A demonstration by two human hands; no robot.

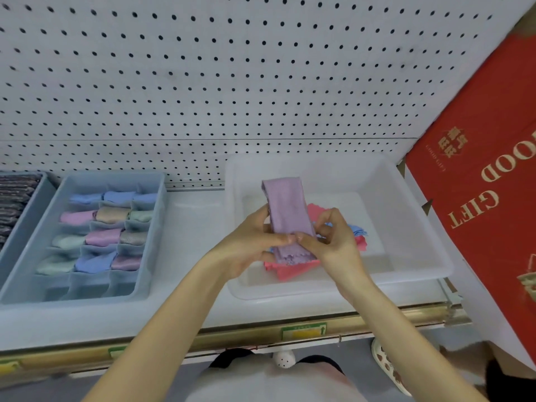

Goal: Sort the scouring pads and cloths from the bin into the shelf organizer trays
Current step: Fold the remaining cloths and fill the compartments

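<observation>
Bin point(406, 216), white and translucent, stands on the shelf point(197, 216) and is taken as reference. Organizer tray point(153, 242), blue, sits left of the bin and apart from it. Most of its compartments hold folded cloths; the nearest row appears unfilled. Left hand point(249, 242) and right hand point(333, 245) are raised over the bin, both grips pinching the purple cloth point(290, 210), a long folded strip held upright above the bin's middle. Pink cloth point(293, 271) and blue cloth point(358, 229) lie loose on the bin floor beneath. Assessment: folding is in hand and placement is not yet done. The next move likely calls for one more fold to compartment width, then a carry leftward from the bin, keeping the fold closed
</observation>
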